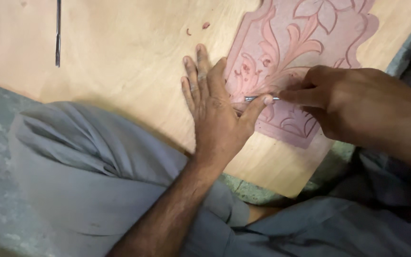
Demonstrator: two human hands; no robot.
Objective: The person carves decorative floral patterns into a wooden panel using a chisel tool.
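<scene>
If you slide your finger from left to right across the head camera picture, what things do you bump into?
Thin metal tool lying on the wooden board → left hand → small metal carving tool → right hand, over the pink carved flower panel.

Pink carved panel (300, 52) and thin metal tool (261, 99)

I see the panel flat under my right hand; the tool lies level across its leaf pattern, between my two thumbs.

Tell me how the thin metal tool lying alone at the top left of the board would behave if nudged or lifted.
The spare metal tool looks thin and straight, so probably stiff and light. Its slim, seemingly round shaft lies loose on the smooth wooden board, so a sideways nudge would likely roll or skid it. The bare metal may feel slippery between fingers.
</scene>
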